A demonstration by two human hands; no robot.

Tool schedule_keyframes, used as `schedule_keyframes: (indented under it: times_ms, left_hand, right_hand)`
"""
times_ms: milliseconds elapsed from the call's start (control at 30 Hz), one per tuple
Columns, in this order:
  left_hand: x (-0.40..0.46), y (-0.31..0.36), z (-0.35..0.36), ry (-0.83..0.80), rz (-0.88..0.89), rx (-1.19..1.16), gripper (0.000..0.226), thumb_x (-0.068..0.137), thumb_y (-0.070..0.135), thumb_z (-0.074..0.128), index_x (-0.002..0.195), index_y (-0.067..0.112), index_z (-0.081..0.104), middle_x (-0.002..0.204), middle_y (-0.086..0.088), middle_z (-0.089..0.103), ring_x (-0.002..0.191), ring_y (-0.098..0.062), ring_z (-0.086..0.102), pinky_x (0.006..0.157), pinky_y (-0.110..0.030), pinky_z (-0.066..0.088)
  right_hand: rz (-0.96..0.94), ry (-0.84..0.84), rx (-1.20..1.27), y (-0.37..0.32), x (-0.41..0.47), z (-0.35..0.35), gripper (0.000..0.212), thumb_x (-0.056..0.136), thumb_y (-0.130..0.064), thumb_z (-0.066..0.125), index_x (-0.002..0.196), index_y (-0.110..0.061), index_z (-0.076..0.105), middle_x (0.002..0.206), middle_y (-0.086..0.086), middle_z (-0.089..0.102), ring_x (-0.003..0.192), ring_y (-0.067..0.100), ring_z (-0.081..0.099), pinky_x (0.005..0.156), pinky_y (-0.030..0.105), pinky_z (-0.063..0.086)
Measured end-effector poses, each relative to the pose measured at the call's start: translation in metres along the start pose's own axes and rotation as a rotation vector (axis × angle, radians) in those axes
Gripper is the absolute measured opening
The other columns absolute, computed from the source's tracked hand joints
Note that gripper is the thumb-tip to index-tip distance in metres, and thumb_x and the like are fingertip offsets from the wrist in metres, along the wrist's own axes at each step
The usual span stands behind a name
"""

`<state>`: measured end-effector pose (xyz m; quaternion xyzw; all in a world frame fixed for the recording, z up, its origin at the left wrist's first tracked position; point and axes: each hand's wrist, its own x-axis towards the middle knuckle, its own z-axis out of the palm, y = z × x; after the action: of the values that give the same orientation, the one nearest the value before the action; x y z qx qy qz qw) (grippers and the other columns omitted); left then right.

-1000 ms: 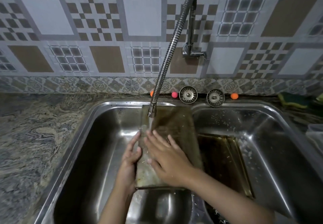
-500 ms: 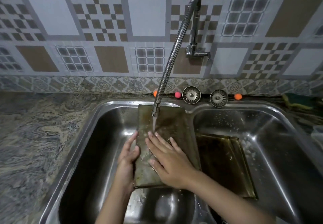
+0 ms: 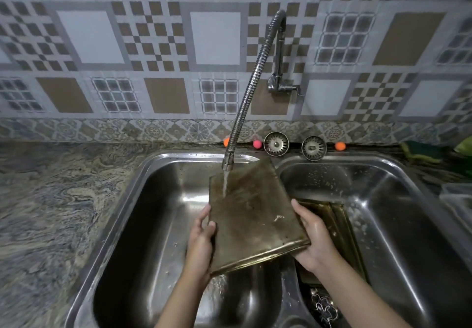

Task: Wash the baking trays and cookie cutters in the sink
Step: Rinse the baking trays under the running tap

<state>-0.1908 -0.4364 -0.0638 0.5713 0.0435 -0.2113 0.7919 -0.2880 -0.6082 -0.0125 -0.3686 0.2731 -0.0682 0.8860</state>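
A dull brown baking tray point(image 3: 252, 215) is held tilted over the left sink basin point(image 3: 158, 215), and water from the flexible tap point(image 3: 251, 82) runs onto its upper part. My left hand point(image 3: 201, 238) grips the tray's left edge, thumb on top. My right hand point(image 3: 313, 235) holds its right lower corner from the side and beneath. A second baking tray point(image 3: 339, 230) lies in the right basin point(image 3: 398, 212). A metal cookie cutter point(image 3: 323, 307) lies at the bottom of the right basin near my right forearm.
Two round sink strainers point(image 3: 276, 144) point(image 3: 314, 147) lean against the backsplash with small orange and pink balls point(image 3: 339, 146) beside them. A green sponge point(image 3: 421, 151) sits at the far right. Granite counter point(image 3: 51, 200) lies to the left.
My right hand left the tray's top surface and took hold of its right lower corner. The tray has swung so its lower end tilts right, and the camera has moved closer.
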Motion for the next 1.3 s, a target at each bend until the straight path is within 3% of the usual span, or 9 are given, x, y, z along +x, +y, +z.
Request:
schedule_keyframes:
  times_ms: [133,333,400,533,733,833,967,1100,1300]
  left_hand:
    - [-0.005,-0.006,0.025,-0.103,-0.005,0.234,0.030,0.099,0.004,0.040,0.119,0.022,0.053,0.112,-0.005,0.063,0.093,-0.015,0.062,0.073,-0.026,0.051]
    - [0.001,0.000,0.073,-0.371,0.104,0.510,0.030,0.097,0.006,0.045,0.122,0.015,0.058,0.120,-0.001,0.062,0.096,-0.006,0.059,0.067,-0.008,0.047]
    - [0.003,-0.009,0.083,-0.440,0.138,0.631,0.030,0.098,0.011,0.046,0.127,0.015,0.053,0.129,-0.003,0.057,0.106,-0.009,0.057,0.079,-0.008,0.047]
    - [0.001,-0.043,0.090,-0.546,0.218,1.004,0.046,0.099,0.026,0.045,0.142,0.014,0.036,0.151,-0.008,0.032,0.139,-0.024,0.032,0.112,-0.035,0.029]
    - [-0.013,-0.086,0.106,-0.453,0.209,1.278,0.068,0.100,0.041,0.030,0.152,0.010,-0.002,0.158,-0.007,-0.020,0.146,-0.023,-0.015,0.119,-0.051,0.000]
    - [-0.017,-0.100,0.109,-0.326,0.353,1.308,0.066,0.100,0.039,0.030,0.151,0.008,0.002,0.159,-0.007,-0.015,0.147,-0.021,-0.013,0.120,-0.047,0.001]
    - [-0.011,-0.106,0.111,-0.282,0.390,1.331,0.064,0.100,0.039,0.028,0.152,0.008,0.005,0.159,-0.005,-0.013,0.147,-0.018,-0.012,0.118,-0.041,-0.002]
    - [-0.011,-0.109,0.112,-0.257,0.414,1.315,0.073,0.089,0.047,0.018,0.152,0.010,0.008,0.160,-0.001,-0.009,0.147,-0.013,-0.010,0.116,-0.036,-0.005]
    - [-0.008,-0.114,0.111,-0.210,0.437,1.327,0.072,0.090,0.046,0.023,0.152,0.011,0.013,0.161,0.001,-0.004,0.148,-0.012,-0.005,0.112,-0.032,-0.003]
  right_hand:
    - [-0.165,0.010,-0.127,-0.029,-0.021,-0.001,0.027,0.095,-0.020,0.045,0.103,-0.006,0.067,0.090,0.013,0.070,0.080,0.023,0.069,0.075,0.036,0.054]
    - [-0.434,0.107,-0.367,-0.092,-0.072,-0.001,0.022,0.095,-0.013,0.049,0.105,-0.008,0.068,0.093,0.010,0.074,0.085,0.020,0.071,0.066,0.025,0.057]
    - [-0.494,0.167,-0.471,-0.104,-0.084,-0.006,0.020,0.096,-0.012,0.050,0.102,-0.011,0.068,0.090,0.006,0.075,0.083,0.018,0.071,0.067,0.023,0.056]
    - [-0.474,0.325,-0.807,-0.100,-0.081,-0.024,0.018,0.095,-0.017,0.053,0.104,-0.022,0.068,0.091,0.000,0.074,0.090,0.019,0.070,0.082,0.034,0.053]
    - [-0.315,0.470,-1.059,-0.048,-0.037,-0.062,0.016,0.093,-0.012,0.055,0.107,-0.017,0.060,0.090,0.008,0.066,0.074,0.018,0.062,0.056,0.028,0.047]
    - [-0.259,0.466,-1.087,-0.012,-0.006,-0.087,0.019,0.091,-0.012,0.054,0.109,-0.013,0.061,0.090,0.007,0.065,0.078,0.026,0.063,0.063,0.032,0.050]
    - [-0.271,0.344,-1.120,0.024,0.028,-0.108,0.034,0.088,-0.004,0.054,0.119,-0.012,0.062,0.110,0.001,0.063,0.106,0.016,0.059,0.079,0.013,0.039]
    - [-0.237,0.360,-1.234,0.060,0.067,-0.132,0.031,0.089,-0.020,0.055,0.118,-0.023,0.064,0.125,0.009,0.057,0.121,0.027,0.051,0.102,0.035,0.039]
    - [-0.074,0.411,-1.101,0.097,0.109,-0.151,0.030,0.093,-0.023,0.051,0.113,-0.007,0.065,0.143,0.010,0.046,0.134,0.025,0.037,0.111,0.039,0.027]
